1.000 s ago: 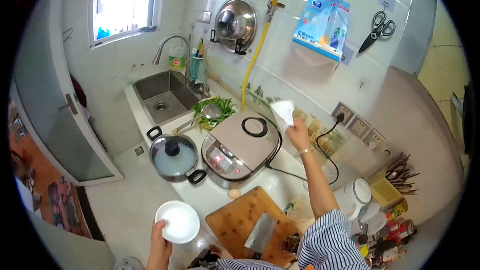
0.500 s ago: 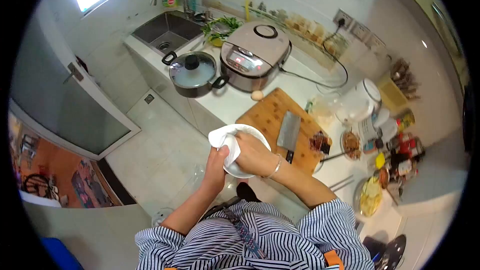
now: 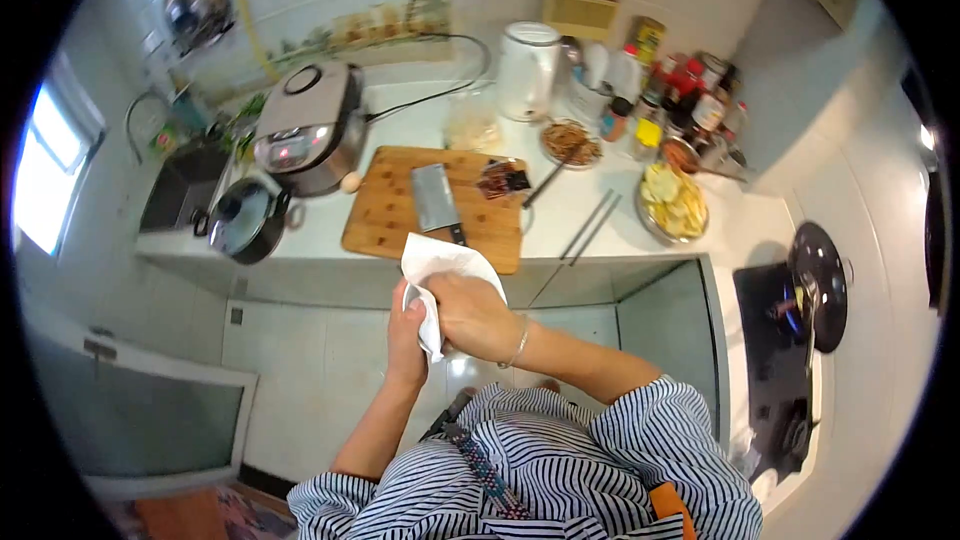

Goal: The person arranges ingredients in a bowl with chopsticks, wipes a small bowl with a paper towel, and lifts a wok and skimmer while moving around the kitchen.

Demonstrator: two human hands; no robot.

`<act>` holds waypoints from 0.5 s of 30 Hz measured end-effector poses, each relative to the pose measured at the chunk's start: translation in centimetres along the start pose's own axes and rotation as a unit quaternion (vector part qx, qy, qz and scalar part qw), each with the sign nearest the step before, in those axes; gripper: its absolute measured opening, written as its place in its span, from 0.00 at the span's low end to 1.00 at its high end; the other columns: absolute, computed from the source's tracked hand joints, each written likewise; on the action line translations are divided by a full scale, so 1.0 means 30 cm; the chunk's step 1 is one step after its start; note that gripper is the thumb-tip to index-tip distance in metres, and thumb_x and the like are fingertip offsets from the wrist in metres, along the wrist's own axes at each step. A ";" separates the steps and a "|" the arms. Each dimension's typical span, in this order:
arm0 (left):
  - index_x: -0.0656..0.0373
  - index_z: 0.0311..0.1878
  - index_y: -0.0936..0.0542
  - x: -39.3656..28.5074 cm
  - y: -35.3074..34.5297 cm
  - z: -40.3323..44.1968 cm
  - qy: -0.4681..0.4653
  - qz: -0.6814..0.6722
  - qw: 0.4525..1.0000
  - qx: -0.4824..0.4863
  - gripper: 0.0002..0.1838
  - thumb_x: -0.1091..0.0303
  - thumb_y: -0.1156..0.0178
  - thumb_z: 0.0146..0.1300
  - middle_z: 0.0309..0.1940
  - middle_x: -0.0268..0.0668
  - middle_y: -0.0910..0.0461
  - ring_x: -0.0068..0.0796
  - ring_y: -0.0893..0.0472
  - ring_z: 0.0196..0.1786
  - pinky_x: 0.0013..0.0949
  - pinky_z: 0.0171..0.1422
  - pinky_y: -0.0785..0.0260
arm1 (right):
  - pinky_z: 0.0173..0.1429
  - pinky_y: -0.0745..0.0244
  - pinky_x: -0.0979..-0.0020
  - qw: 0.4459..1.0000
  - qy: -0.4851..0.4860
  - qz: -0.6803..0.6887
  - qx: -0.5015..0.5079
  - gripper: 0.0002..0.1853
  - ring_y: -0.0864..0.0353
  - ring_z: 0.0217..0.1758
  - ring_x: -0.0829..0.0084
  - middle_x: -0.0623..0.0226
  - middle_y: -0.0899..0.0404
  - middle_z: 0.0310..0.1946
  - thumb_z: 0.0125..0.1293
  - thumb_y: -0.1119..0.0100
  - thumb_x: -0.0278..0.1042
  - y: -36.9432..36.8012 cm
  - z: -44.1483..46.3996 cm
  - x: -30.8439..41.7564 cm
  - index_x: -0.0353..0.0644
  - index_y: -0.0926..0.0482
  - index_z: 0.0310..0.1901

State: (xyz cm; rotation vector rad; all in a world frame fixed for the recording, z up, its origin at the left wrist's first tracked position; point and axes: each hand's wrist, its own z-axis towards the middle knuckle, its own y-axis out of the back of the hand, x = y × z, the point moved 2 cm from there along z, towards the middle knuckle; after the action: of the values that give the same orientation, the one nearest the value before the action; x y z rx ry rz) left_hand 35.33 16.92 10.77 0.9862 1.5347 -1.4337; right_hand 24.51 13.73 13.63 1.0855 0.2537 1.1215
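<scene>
My left hand point(image 3: 406, 340) is closed on the left side of a white bowl, its thumb near the rim. Most of the bowl is hidden behind my right hand point(image 3: 468, 316) and a white paper towel point(image 3: 436, 256). Bent inward over the bowl, my right hand presses the paper towel, whose loose edges stick out above and to the left; its fingertips are out of sight. Just beyond both hands, a wooden cutting board point(image 3: 385, 202) carries a cleaver point(image 3: 433, 196) and a dark packet point(image 3: 503, 180).
A lidded pot point(image 3: 247, 223), a rice cooker point(image 3: 310, 130) and an egg point(image 3: 350, 182) stand left on the counter. Chopsticks point(image 3: 590, 226), a bowl of yellow slices point(image 3: 672, 202), a kettle point(image 3: 528, 70) and several bottles are to the right. A wok point(image 3: 818, 285) sits on the stove.
My view has swung right, bringing the stove and wok into sight. Both hands keep hold of the bowl and paper towel, and the towel now covers more of the bowl.
</scene>
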 end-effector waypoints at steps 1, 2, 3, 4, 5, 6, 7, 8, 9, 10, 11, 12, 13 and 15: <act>0.61 0.60 0.43 0.023 -0.040 -0.003 0.003 0.002 1.000 -0.003 0.28 0.60 0.53 0.57 0.51 0.41 0.35 0.29 0.34 0.54 0.30 0.57 0.41 | 0.37 0.31 0.65 0.994 -0.039 -0.092 0.033 0.12 0.29 0.40 0.63 0.61 0.29 0.36 0.45 0.41 0.35 0.070 -0.032 0.000 0.42 0.23 0.33; 0.61 0.60 0.43 0.043 -0.082 -0.014 0.007 0.004 1.000 -0.008 0.29 0.59 0.52 0.57 0.51 0.41 0.35 0.29 0.34 0.54 0.30 0.57 0.41 | 0.37 0.31 0.65 0.993 -0.052 -0.100 0.021 0.12 0.29 0.40 0.63 0.61 0.29 0.36 0.45 0.41 0.35 0.150 -0.066 0.004 0.42 0.23 0.33; 0.60 0.61 0.43 0.051 -0.126 -0.029 0.004 -0.037 0.998 0.044 0.29 0.59 0.52 0.57 0.51 0.40 0.35 0.29 0.34 0.55 0.30 0.56 0.40 | 0.38 0.31 0.65 0.985 -0.095 -0.122 -0.075 0.12 0.29 0.39 0.63 0.60 0.29 0.35 0.45 0.40 0.36 0.242 -0.105 0.004 0.41 0.23 0.32; 0.60 0.61 0.43 0.058 -0.176 -0.037 0.008 -0.034 0.998 0.061 0.29 0.59 0.52 0.57 0.51 0.40 0.35 0.29 0.34 0.55 0.30 0.56 0.40 | 0.38 0.31 0.65 0.965 -0.135 -0.145 -0.170 0.12 0.29 0.38 0.62 0.59 0.28 0.35 0.45 0.40 0.36 0.315 -0.149 -0.008 0.40 0.24 0.31; 0.60 0.61 0.43 0.072 -0.235 -0.050 0.041 -0.042 0.994 0.087 0.29 0.59 0.52 0.57 0.51 0.40 0.34 0.29 0.33 0.54 0.30 0.56 0.40 | 0.38 0.30 0.67 0.945 -0.168 -0.148 -0.238 0.11 0.28 0.39 0.62 0.61 0.27 0.35 0.47 0.40 0.34 0.344 -0.208 -0.051 0.43 0.23 0.35; 0.60 0.61 0.43 0.093 -0.293 -0.067 0.077 -0.049 0.989 0.113 0.30 0.59 0.51 0.56 0.51 0.40 0.34 0.28 0.33 0.54 0.30 0.56 0.39 | 0.38 0.30 0.67 0.939 -0.181 -0.159 -0.246 0.11 0.28 0.39 0.62 0.61 0.27 0.35 0.47 0.40 0.34 0.380 -0.281 -0.081 0.43 0.23 0.35; 0.60 0.61 0.44 0.130 -0.344 -0.079 0.084 -0.049 0.987 0.130 0.30 0.59 0.51 0.56 0.51 0.40 0.33 0.29 0.32 0.53 0.31 0.55 0.39 | 0.37 0.30 0.67 0.951 -0.258 -0.079 -0.154 0.10 0.29 0.41 0.63 0.64 0.28 0.36 0.49 0.42 0.35 0.408 -0.362 -0.118 0.45 0.23 0.35; 0.60 0.61 0.44 0.163 -0.412 -0.096 0.091 -0.045 0.984 0.147 0.30 0.59 0.51 0.56 0.51 0.40 0.33 0.29 0.32 0.53 0.31 0.55 0.39 | 0.36 0.29 0.68 0.943 -0.328 0.007 -0.063 0.09 0.29 0.42 0.64 0.66 0.28 0.38 0.50 0.43 0.36 0.435 -0.447 -0.148 0.46 0.23 0.34; 0.60 0.61 0.44 0.193 -0.478 -0.113 0.103 -0.059 0.978 0.170 0.29 0.60 0.52 0.57 0.51 0.39 0.33 0.30 0.32 0.53 0.31 0.56 0.39 | 0.32 0.29 0.68 0.946 -0.268 -0.084 -0.164 0.08 0.28 0.38 0.65 0.69 0.28 0.35 0.49 0.45 0.33 0.468 -0.518 -0.132 0.47 0.23 0.34; 0.60 0.61 0.44 0.221 -0.541 -0.133 0.119 -0.072 0.971 0.193 0.28 0.60 0.53 0.58 0.51 0.39 0.33 0.30 0.31 0.53 0.31 0.56 0.39 | 0.32 0.29 0.68 0.938 -0.285 -0.091 -0.173 0.08 0.28 0.38 0.65 0.69 0.28 0.35 0.49 0.45 0.33 0.520 -0.579 -0.124 0.47 0.23 0.34; 0.60 0.61 0.44 0.255 -0.596 -0.151 0.132 -0.067 0.967 0.209 0.28 0.60 0.53 0.58 0.51 0.39 0.33 0.30 0.31 0.53 0.31 0.56 0.39 | 0.31 0.29 0.68 0.937 -0.244 -0.164 -0.189 0.09 0.27 0.35 0.64 0.68 0.28 0.33 0.48 0.46 0.32 0.575 -0.637 -0.095 0.47 0.23 0.34; 0.60 0.61 0.43 0.296 -0.653 -0.166 0.170 -0.083 0.961 0.200 0.27 0.61 0.54 0.59 0.52 0.38 0.34 0.30 0.32 0.55 0.31 0.57 0.40 | 0.31 0.29 0.68 0.930 -0.200 -0.237 -0.199 0.10 0.27 0.33 0.64 0.67 0.28 0.32 0.47 0.47 0.31 0.627 -0.699 -0.068 0.47 0.23 0.34; 0.60 0.61 0.43 0.337 -0.714 -0.182 0.204 -0.099 0.955 0.190 0.26 0.62 0.56 0.60 0.53 0.37 0.34 0.31 0.34 0.56 0.32 0.58 0.41 | 0.32 0.28 0.66 0.932 -0.224 -0.240 -0.157 0.10 0.27 0.29 0.64 0.65 0.28 0.29 0.45 0.47 0.31 0.652 -0.764 -0.056 0.45 0.23 0.32; 0.60 0.60 0.43 0.393 -0.834 -0.228 0.218 -0.070 0.953 0.196 0.25 0.62 0.57 0.61 0.54 0.37 0.35 0.31 0.35 0.57 0.32 0.59 0.42 | 0.33 0.28 0.65 0.914 -0.300 -0.248 -0.117 0.09 0.27 0.31 0.63 0.64 0.28 0.31 0.46 0.48 0.30 0.652 -0.887 -0.048 0.44 0.23 0.32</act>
State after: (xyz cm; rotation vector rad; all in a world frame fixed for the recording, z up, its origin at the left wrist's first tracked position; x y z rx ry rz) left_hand 7.44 22.64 9.53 1.5399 1.6880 -1.7474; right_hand -5.21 28.05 15.58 1.0203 -0.0939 0.3217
